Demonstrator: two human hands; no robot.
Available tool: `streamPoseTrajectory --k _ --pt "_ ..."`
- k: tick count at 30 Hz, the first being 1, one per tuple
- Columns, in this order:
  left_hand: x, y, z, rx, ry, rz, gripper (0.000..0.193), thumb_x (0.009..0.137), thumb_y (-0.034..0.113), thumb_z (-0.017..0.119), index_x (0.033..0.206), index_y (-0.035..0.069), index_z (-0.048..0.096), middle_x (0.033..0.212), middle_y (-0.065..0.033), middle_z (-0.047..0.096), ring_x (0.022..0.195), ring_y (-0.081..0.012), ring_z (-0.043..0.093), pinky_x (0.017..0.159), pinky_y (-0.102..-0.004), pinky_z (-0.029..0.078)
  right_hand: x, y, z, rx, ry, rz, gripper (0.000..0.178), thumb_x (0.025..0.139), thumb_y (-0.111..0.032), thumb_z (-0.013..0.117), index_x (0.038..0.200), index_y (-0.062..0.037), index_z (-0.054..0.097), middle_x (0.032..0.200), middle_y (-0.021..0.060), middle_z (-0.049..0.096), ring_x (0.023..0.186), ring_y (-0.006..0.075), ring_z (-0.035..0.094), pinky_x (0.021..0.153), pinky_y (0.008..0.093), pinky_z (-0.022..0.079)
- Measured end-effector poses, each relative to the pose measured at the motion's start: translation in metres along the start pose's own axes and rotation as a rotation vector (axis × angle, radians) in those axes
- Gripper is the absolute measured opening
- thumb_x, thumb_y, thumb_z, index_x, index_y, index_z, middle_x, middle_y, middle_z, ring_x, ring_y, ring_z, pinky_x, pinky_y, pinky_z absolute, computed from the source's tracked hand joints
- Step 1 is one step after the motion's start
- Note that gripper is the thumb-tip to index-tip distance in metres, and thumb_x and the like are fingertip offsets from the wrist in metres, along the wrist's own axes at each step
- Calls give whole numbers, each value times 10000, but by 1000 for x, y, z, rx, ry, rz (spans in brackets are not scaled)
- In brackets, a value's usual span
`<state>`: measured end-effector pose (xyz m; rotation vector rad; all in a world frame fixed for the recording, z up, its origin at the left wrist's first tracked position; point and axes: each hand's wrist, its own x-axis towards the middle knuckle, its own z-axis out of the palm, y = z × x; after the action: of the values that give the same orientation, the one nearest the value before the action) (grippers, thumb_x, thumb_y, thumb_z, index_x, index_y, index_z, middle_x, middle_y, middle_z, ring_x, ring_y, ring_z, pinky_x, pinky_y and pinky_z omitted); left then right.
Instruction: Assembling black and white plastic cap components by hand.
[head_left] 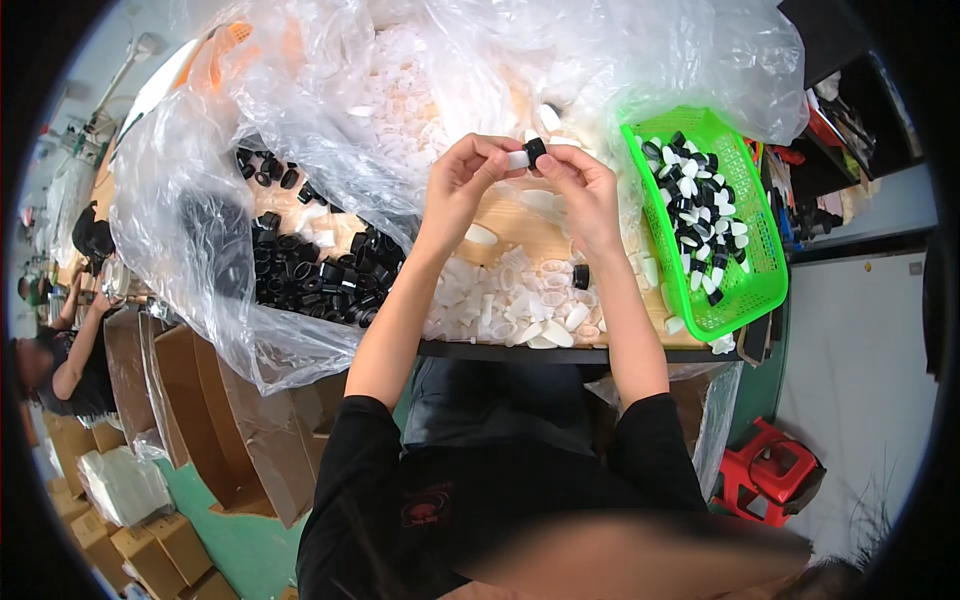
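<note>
Over the middle of the table my two hands meet. My left hand [467, 178] pinches a small white rounded plastic piece [517, 160]. Fingers of my right hand [583, 190] grip a black ring-shaped cap [535, 151], which touches the white piece end to end. Whether the two are joined cannot be made out. Below the hands lies a heap of white and translucent plastic pieces [500, 300], with a single black cap [581, 277] at its right. To the left, many black caps [320, 275] are piled in a clear plastic bag [160, 215].
At the right stands a green perforated basket [755, 290] with joined black-and-white pieces [700, 210]. Clear plastic sheeting [690, 50] covers the table's far side. Cardboard boxes [215, 420] sit below at left, a red stool [765, 470] at lower right. Another person [80, 350] works at far left.
</note>
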<state>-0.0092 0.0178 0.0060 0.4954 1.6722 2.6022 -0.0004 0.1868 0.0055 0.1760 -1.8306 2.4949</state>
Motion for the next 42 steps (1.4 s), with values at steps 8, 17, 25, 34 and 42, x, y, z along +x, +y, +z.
streamPoseTrajectory --k 8,17,25,34,42 --pt "-2 -2 -1 228 -35 -25 140 968 93 579 919 -37 594 1073 -128 643 935 -156 636 865 -316 533 0 2 0 64 -82 15 164 894 -53 667 1037 27 670 977 78 695 873 136 659 848 265 506" --pt "-5 -7 9 155 12 102 92 947 15 580 903 -64 591 1134 -150 614 979 -170 629 891 -290 540 0 5 3 112 22 -7 220 876 -87 706 1049 44 669 959 78 704 879 110 647 835 242 497" --pt "-1 0 -8 547 -15 -164 170 947 146 635 980 -20 626 883 -49 647 814 -82 589 754 -240 489 1 -4 -2 -72 -35 -4 155 899 -79 674 1021 14 691 990 49 683 873 109 634 808 234 496" --pt "3 -3 -7 313 -32 44 192 887 24 672 1067 -33 633 863 -32 668 806 -76 625 744 -224 511 -1 -12 8 -131 -132 -86 97 903 -96 653 946 -15 682 936 9 594 808 74 580 721 239 479" --pt "3 6 -11 432 66 247 294 786 0 756 1070 -1 679 1017 -78 705 933 -142 666 840 -268 523 -9 7 -16 -1078 -779 40 169 748 -74 694 901 -16 652 909 124 588 771 267 629 713 361 497"
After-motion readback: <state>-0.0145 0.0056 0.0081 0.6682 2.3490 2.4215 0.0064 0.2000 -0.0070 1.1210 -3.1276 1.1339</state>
